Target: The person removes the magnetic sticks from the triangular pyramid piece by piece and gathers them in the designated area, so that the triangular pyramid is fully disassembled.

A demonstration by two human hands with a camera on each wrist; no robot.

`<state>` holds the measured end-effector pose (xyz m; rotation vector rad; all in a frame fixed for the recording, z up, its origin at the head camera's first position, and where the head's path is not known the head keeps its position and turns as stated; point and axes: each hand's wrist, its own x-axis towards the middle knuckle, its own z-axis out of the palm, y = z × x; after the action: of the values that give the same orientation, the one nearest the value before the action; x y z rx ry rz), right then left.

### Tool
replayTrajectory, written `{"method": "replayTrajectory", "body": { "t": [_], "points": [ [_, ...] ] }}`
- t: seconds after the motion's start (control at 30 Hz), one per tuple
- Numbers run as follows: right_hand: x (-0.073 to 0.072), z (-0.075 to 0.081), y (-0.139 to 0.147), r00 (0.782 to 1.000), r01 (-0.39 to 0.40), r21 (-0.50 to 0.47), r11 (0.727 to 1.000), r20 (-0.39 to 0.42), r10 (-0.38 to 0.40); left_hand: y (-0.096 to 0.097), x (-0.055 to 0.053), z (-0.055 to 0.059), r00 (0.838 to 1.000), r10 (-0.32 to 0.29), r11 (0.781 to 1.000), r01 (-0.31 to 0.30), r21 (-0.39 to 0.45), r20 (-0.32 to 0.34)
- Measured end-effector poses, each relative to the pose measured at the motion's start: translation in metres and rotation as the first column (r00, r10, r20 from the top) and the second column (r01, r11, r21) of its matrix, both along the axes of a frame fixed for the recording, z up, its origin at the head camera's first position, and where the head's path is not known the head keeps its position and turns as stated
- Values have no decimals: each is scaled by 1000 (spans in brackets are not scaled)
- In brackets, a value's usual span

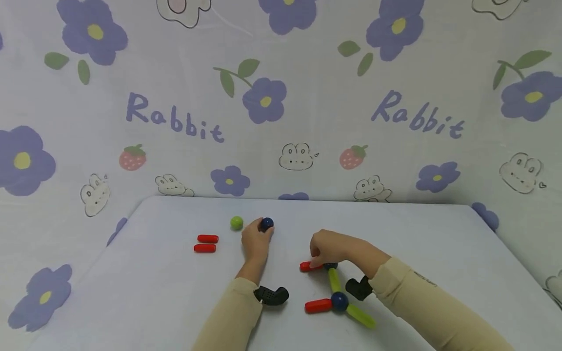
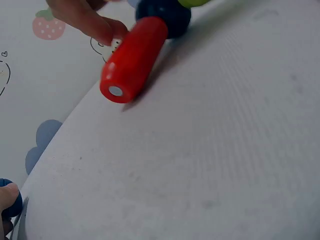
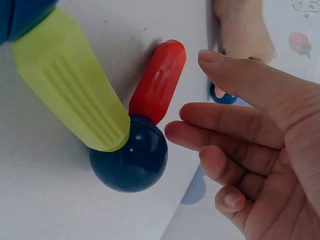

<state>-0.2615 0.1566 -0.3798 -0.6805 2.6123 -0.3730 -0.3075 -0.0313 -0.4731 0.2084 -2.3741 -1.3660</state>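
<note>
Ball (image 1: 267,224), dark blue, within left grip (image 1: 256,240)

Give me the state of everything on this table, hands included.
Green ball: unattached
Two leftmost red rods: unattached, side by side
Farthest blue ball: pinched by left hand
Nearest blue ball: joined to red rod, two green rods
Third blue ball: joined to red rod, green rod
Right hand: holding nothing

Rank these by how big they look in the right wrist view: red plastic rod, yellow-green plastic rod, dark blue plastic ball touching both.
Largest: yellow-green rod
Then: dark blue ball
Smallest: red rod
</note>
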Motion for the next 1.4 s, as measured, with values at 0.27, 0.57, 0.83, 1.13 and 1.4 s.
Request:
{"method": "replayTrajectory", "body": {
  "t": [0.27,0.57,0.83,1.13,1.4],
  "points": [
    [8,4,14,1000,-14,-52,999,-10,14,0,-1,-4,1000,-6,999,5,-37,-11],
    [20,4,31,995,25,-101,995,-92,-35,-3,-3,-6,1000,13,999,-13,-33,-3],
    [23,-11,34,974,203,-42,978,-92,-206,-4,3,-7,1000,-3,1000,3,-24,0],
    [20,-21,34,964,245,-66,967,-86,-250,-5,14,-5,998,-39,993,33,-115,-56],
    [20,-22,30,965,242,-62,968,-89,-247,-4,20,-3,992,-79,985,64,-162,-93]
  ]
}}
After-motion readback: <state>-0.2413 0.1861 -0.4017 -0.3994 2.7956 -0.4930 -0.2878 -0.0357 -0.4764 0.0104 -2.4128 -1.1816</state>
